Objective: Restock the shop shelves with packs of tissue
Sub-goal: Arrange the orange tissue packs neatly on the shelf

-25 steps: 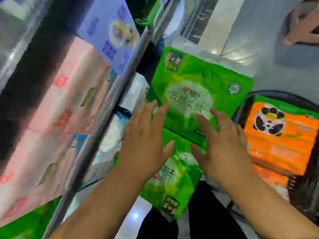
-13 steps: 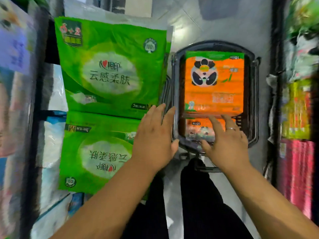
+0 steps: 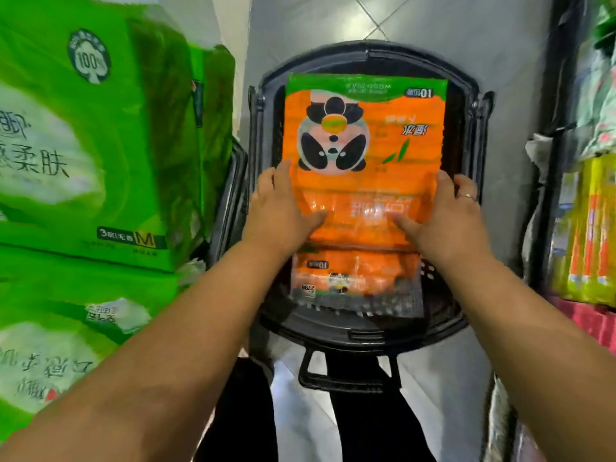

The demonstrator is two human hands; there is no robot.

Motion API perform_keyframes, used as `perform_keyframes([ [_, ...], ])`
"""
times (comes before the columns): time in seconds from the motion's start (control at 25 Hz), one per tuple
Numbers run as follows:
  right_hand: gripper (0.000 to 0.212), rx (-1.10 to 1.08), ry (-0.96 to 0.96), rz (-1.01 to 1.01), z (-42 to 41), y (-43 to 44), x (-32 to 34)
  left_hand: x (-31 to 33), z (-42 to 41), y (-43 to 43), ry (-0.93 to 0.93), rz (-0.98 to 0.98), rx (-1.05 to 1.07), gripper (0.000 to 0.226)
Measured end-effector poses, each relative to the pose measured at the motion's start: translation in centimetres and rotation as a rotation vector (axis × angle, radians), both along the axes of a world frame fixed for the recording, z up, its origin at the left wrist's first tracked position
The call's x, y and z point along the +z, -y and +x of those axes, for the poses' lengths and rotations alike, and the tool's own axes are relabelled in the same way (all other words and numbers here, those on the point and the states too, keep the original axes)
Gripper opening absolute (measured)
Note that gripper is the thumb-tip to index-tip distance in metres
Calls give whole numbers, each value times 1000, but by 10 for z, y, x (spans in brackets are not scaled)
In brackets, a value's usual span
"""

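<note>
- The top orange pack (image 3: 366, 145) hides both hands' fingertips and half covers a second orange pack (image 3: 356, 278) beneath it.
- The left hand (image 3: 280, 208) and right hand (image 3: 446, 215) grip its side edges, thumbs on its face, inside the black basket (image 3: 366, 51).
- Two green packs (image 3: 83, 145) are stacked to the left, cut off by the frame.

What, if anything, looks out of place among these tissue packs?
The lower green pack on the left has its print upside down, while the upper green pack above it reads upright. Nothing looks torn or spilled.
</note>
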State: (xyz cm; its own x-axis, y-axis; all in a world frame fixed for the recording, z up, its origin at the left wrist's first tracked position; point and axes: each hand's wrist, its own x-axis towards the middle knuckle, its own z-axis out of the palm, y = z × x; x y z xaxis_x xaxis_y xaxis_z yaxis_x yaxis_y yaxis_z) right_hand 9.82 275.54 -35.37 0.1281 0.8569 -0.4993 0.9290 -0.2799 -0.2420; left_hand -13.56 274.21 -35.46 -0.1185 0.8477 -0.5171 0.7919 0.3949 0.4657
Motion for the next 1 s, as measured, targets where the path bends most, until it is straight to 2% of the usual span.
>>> perform_keyframes([
  [0.2, 118, -111, -14, -35, -2, -59, -26, -27, 6, -43, 308, -40, 323, 96],
  [0.32, 119, -318, -252, -55, -16, -72, -31, -28, 9, -50, 389, -66, 454, 118],
  [0.36, 116, -394, -309, -51, -18, -74, -31, -29, 9, -51, 396, -77, 468, 116],
  [0.48, 88, -588, -520, -77, -16, -70, -20, -8, 7, -42, 444, -121, 530, 84],
  [0.64, 38, -854, -836, -116, -7, -40, 22, 31, 2, -10, 510, -117, 743, 55],
  [0.72, 28, -923, -901, -134, -2, -25, 51, 58, -3, 2, 536, -153, 828, 44],
  [0.8, 32, -968, -932, -162, 6, -11, 84, 86, -7, 16, 618, -146, 924, 49],
  [0.88, 44, -917, -902, -216, 14, 1, 115, 115, -16, 30, 664, -164, 987, 55],
  [1.0, 59, -834, -849, -347, 18, 17, 160, 153, -33, 52, 674, -281, 914, 70],
])
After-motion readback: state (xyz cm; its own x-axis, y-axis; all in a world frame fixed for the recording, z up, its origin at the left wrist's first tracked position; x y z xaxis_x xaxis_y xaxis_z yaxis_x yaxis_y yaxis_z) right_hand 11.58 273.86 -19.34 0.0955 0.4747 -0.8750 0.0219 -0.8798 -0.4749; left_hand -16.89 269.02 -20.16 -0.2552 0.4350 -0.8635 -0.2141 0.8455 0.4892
